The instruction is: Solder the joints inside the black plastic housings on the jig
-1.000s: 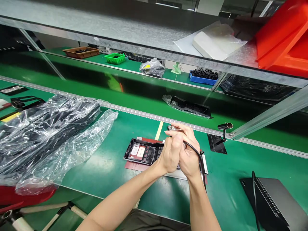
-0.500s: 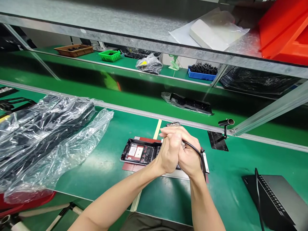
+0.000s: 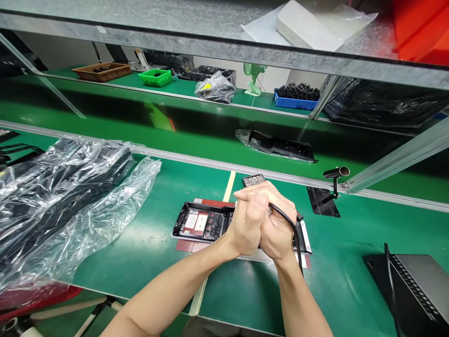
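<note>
My left hand (image 3: 248, 222) and my right hand (image 3: 277, 217) press together, both closed, above a long black plastic housing (image 3: 180, 234). A black cable (image 3: 288, 219) comes out of the top of my right fist and loops down over the wrist, so a corded tool is in that grip; its body and tip are hidden. What my left fingers close on, against the right hand, cannot be made out. The housing lies open side up on a reddish mat (image 3: 191, 245), showing white labels and round holes; the hands cover its middle.
A small tray of tiny metal parts (image 3: 253, 180) sits just behind my hands. Plastic-wrapped dark parts (image 3: 77, 196) lie left. To the right stand a tube on a bracket (image 3: 336, 174) and a black-grey device (image 3: 410, 281). A metal shelf (image 3: 196, 47) hangs overhead.
The view has shifted slightly, showing more of the small metal parts' tray. My hands stay clasped over the housing in nearly the same pose.
</note>
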Action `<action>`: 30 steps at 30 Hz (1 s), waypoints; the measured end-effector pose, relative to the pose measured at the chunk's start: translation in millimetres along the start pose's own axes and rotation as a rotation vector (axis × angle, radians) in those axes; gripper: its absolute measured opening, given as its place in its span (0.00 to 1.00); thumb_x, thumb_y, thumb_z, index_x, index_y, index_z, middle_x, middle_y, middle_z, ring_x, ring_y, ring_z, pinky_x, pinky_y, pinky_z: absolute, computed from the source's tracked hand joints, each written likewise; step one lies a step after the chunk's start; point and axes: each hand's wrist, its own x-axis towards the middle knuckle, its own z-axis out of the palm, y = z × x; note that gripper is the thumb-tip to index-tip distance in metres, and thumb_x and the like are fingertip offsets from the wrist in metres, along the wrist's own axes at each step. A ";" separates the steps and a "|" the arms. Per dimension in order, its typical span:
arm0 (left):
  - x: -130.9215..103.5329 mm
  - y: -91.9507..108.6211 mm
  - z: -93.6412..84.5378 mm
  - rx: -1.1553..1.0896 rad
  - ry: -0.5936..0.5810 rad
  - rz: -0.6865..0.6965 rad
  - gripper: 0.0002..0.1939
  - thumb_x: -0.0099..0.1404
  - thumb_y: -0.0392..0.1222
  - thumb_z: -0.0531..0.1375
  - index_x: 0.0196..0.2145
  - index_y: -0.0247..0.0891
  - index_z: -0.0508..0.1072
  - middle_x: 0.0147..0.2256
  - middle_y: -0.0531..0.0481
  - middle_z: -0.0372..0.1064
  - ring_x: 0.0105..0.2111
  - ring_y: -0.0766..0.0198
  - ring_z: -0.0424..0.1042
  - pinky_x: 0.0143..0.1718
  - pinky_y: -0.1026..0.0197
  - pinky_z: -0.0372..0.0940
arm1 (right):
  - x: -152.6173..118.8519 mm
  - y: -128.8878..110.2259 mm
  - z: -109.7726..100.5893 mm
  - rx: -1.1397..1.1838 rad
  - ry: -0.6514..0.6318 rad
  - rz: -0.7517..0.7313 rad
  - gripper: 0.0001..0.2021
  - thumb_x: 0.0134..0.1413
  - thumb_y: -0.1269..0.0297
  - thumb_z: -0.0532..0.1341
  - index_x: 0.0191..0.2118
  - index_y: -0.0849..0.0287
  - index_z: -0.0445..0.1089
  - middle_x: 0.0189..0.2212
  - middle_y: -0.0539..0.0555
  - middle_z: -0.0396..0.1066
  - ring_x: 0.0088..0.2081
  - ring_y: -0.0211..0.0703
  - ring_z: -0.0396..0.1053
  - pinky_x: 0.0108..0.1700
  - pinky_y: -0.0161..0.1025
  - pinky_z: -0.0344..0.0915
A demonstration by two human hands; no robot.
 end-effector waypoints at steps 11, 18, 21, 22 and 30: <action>-0.6 -5.8 3.5 -0.005 -0.022 0.042 0.27 0.74 0.63 0.44 0.28 0.40 0.62 0.30 0.49 0.63 0.35 0.58 0.68 0.43 0.53 0.68 | -0.8 0.9 -1.7 -0.006 0.036 -0.018 0.10 0.63 0.72 0.60 0.39 0.53 0.79 0.34 0.50 0.78 0.34 0.40 0.71 0.39 0.41 0.65; 0.7 -7.3 2.6 -0.017 -0.016 0.061 0.27 0.75 0.61 0.42 0.29 0.40 0.62 0.32 0.48 0.63 0.35 0.59 0.66 0.41 0.53 0.66 | -0.4 2.9 -1.3 -0.033 0.038 -0.013 0.09 0.65 0.68 0.60 0.38 0.53 0.79 0.32 0.50 0.77 0.32 0.40 0.70 0.39 0.42 0.64; 0.9 -8.1 2.2 -0.013 -0.007 0.069 0.27 0.75 0.62 0.43 0.28 0.40 0.61 0.30 0.49 0.62 0.33 0.60 0.65 0.38 0.54 0.64 | -1.1 4.3 -1.5 -0.056 0.035 -0.008 0.09 0.65 0.64 0.60 0.38 0.53 0.79 0.32 0.51 0.77 0.31 0.41 0.70 0.39 0.42 0.65; 0.9 -7.8 2.3 -0.017 -0.012 0.073 0.27 0.75 0.61 0.43 0.28 0.40 0.62 0.30 0.49 0.62 0.33 0.59 0.65 0.38 0.54 0.64 | -1.3 4.6 -1.6 -0.063 0.034 -0.006 0.09 0.66 0.64 0.59 0.38 0.53 0.79 0.32 0.52 0.77 0.31 0.41 0.70 0.39 0.42 0.66; 0.9 -4.8 2.1 -0.021 -0.008 0.083 0.27 0.75 0.62 0.43 0.28 0.39 0.63 0.31 0.48 0.66 0.35 0.59 0.68 0.42 0.53 0.66 | -1.9 3.4 -1.9 -0.065 0.023 0.012 0.09 0.65 0.65 0.59 0.39 0.53 0.79 0.34 0.53 0.78 0.33 0.42 0.72 0.39 0.43 0.67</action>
